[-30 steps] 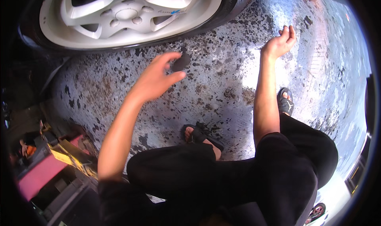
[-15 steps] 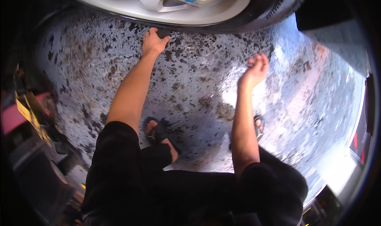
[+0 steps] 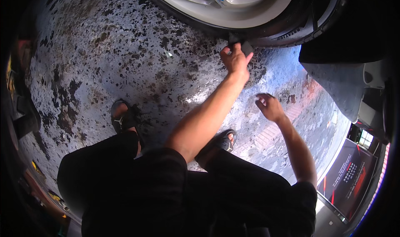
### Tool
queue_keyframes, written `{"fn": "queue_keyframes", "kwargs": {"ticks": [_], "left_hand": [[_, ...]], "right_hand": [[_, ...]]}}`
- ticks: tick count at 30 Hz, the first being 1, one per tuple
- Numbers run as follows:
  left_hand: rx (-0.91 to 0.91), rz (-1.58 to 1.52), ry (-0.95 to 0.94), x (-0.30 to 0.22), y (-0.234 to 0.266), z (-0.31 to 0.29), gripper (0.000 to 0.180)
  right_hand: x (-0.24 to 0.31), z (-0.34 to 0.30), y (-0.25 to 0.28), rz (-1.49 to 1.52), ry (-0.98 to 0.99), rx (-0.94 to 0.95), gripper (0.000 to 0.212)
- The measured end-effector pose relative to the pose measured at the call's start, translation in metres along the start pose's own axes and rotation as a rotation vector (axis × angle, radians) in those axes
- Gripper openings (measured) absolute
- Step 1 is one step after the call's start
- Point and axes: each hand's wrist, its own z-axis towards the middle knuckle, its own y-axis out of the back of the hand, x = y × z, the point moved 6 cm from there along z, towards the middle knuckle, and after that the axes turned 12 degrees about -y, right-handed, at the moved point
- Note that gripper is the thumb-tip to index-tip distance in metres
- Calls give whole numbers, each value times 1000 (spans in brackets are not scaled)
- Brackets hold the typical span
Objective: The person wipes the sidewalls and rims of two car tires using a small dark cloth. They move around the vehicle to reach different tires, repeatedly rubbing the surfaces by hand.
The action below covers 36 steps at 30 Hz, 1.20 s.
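My left hand [image 3: 236, 62] grips a dark grey sponge-like pad [image 3: 246, 48] between thumb and fingers. It presses the pad to the lower sidewall of a black car tyre [image 3: 266, 32]. Inside the tyre shows a light silver alloy wheel [image 3: 273, 13] with broad spokes. My right hand [image 3: 271, 108] hovers below and right of the left one, empty, its fingers loosely bent and apart.
A shiny car body panel [image 3: 339, 81] lies right of the tyre. The floor [image 3: 96, 49] is grey-blue with dark worn patches. My feet in black sandals [image 3: 122, 119] stand apart. A dark printed banner [image 3: 352, 176] stands at the far right.
My left hand has slid rightward along the tyre's lower edge with the pad. The right hand has dropped nearer to me. The view has turned, so the wheel sits farther right.
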Motion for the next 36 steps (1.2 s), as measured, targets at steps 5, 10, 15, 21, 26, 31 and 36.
{"fn": "queue_keyframes", "kwargs": {"ticks": [5,10,15,21,26,31,36], "left_hand": [[-68,212,-209,-109,9,86,28],[111,151,-195,-60,-20,3,31],[139,51,-150,-44,-30,-36,31],[-132,-18,-22,-57,-19,-7,22],[113,-145,220,9,-45,-66,31],[32,-46,204,-4,-7,8,25],[-116,54,86,-44,25,85,27]], "right_hand": [[-80,-28,-33,18,-185,-20,33],[-71,-12,-61,91,-120,90,36],[-47,7,-51,167,-75,68,37],[-62,8,-57,121,-113,79,38],[-75,13,-65,122,-62,56,36],[-81,9,-60,157,-137,46,37],[-82,-19,-56,192,-134,4,35]]}}
